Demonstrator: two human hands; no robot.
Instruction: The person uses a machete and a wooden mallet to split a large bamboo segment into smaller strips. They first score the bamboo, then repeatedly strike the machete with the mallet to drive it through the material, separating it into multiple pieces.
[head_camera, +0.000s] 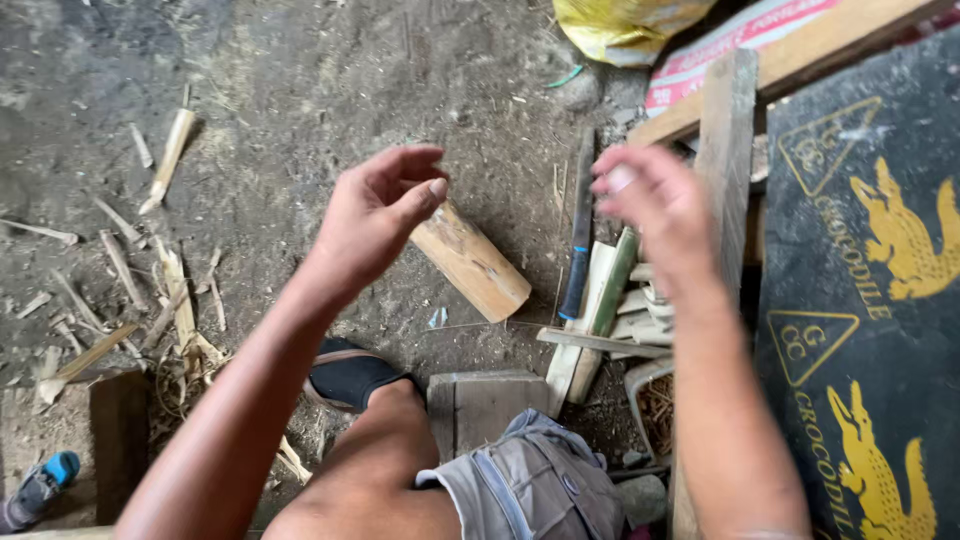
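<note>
Ground: a bare earth floor (300, 90), grey-brown and gritty, is lying under everything, with pale bamboo splinters (150, 300) scattering across its left part. Right edge: a black sheet printed with yellow animal figures (880, 300) is leaning beside an upright weathered plank (725, 140), and a yellow bag (620, 25) is showing at the top. Main item: a short wooden block (470, 262), pale tan with a smooth rounded face and a few dark scuffs, is lying flat on the earth between the two hands and below them in the picture; its long axis is running diagonally, the upper end pointing toward the upper left and partly hiding behind the left hand, the cut lower end pointing toward the lower right. Left hand (375, 215): it is hovering above the block's upper end, fingers loosely curling with the thumb near the fingertips, gripping nothing visible. Right hand (660, 210): it is blurring in the air over a stack of split bamboo strips (600, 310), fingers partly bent; whether anything thin is pinched cannot be told. Adjacent items: a dark blade with a blue handle (580, 250) is lying just beside the strips, long axis nearly vertical in the picture. A foot in a black sandal (350, 375) is resting on the earth near a small flat board (485, 405).
</note>
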